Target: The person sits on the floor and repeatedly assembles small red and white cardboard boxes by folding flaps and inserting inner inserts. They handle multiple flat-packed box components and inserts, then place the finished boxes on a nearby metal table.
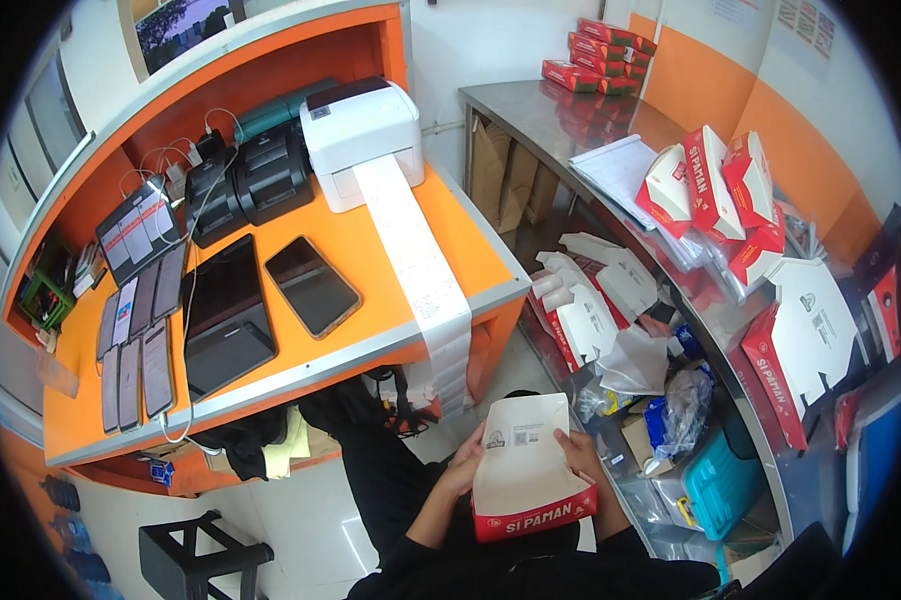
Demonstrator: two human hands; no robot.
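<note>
A red and white cardboard food box (532,455) with its lid flap raised is held over my lap. My left hand (460,466) grips the box's left side, fingers bent against the card. On the opposite side my right hand (578,456) holds the edge near the raised flap, its thumb showing. The inside of the flap is white with a small printed mark, and the red front panel faces me. Further right, a partly folded box (805,335) lies on the metal counter, beyond reach of either hand.
An orange desk (390,290) at left bears a white label printer (362,140) trailing a paper strip, several phones and a tablet (305,285). The metal counter (515,100) at right carries stacked red boxes (602,55). A black stool (195,550) stands at lower left.
</note>
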